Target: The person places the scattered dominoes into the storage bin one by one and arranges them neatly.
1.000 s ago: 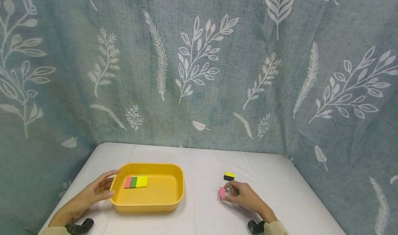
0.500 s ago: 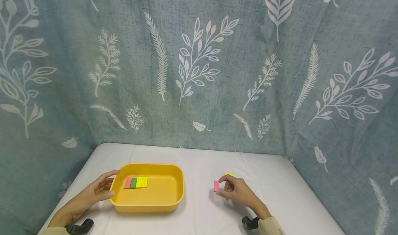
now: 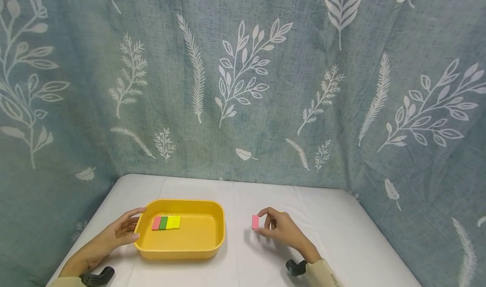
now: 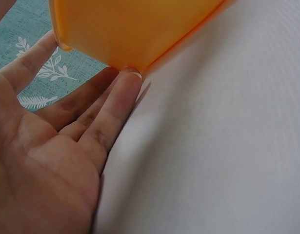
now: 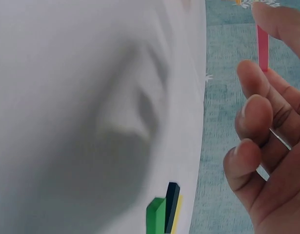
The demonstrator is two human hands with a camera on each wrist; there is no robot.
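A yellow tray (image 3: 197, 238) sits left of centre in the head view. My left hand (image 3: 117, 233) is at its left side, with fingertips touching the wall; in the left wrist view those fingers (image 4: 118, 100) lie mostly straight against the tray's lower wall. Held upright above the white table, a thin pink block (image 3: 255, 222) is pinched between the thumb and fingertips of my right hand (image 3: 281, 228). Inside the tray, a row has one pink block (image 3: 156, 223), one green block (image 3: 163, 223) and two yellow blocks (image 3: 173, 222), side by side.
Beyond the right hand are a green block (image 5: 155, 215), a black block (image 5: 172, 207) and a yellow block (image 5: 177, 214), mostly hidden in the head view. A patterned blue-green curtain (image 3: 243, 152) surrounds the white table (image 3: 243, 274).
My right hand has carried the pink block up and leftward, away from the other loose blocks and nearer the tray. The left hand and tray stay where they were.
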